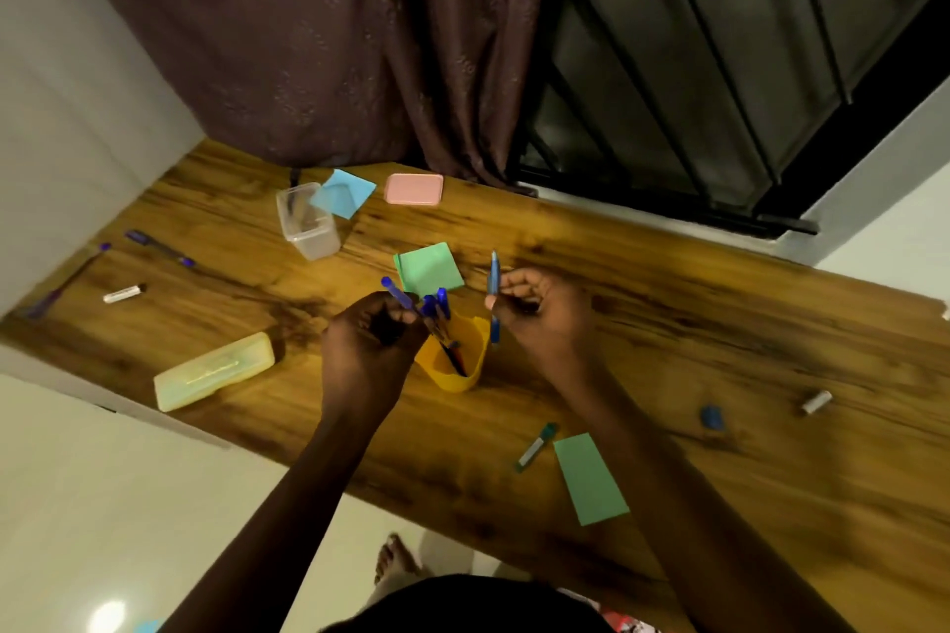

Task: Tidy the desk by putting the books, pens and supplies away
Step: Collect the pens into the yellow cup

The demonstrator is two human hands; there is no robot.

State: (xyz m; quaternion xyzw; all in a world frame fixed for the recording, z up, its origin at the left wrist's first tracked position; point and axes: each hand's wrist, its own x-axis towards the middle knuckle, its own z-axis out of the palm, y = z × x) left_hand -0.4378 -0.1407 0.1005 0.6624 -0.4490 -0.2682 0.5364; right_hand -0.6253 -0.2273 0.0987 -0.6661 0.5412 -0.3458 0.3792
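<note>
A yellow pen cup point(465, 362) stands mid-desk with several pens in it. My left hand point(370, 339) is closed around a blue pen point(396, 294) just left of the cup's rim. Right of the cup, my right hand point(540, 311) holds another blue pen point(494, 283) upright. Two purple pens point(159, 247) point(67, 280) and a white marker point(123, 294) lie at the far left. A green-capped marker point(537, 445) lies near the front edge.
On the wooden desk point(719, 334) are green paper pads point(429, 267) point(590, 478), a blue pad point(342, 193), a pink box point(414, 189), a clear tub point(307, 226), a yellow pencil case point(213, 370), a blue eraser point(712, 416) and a small white tube point(816, 401). A curtain point(308, 41) hangs behind.
</note>
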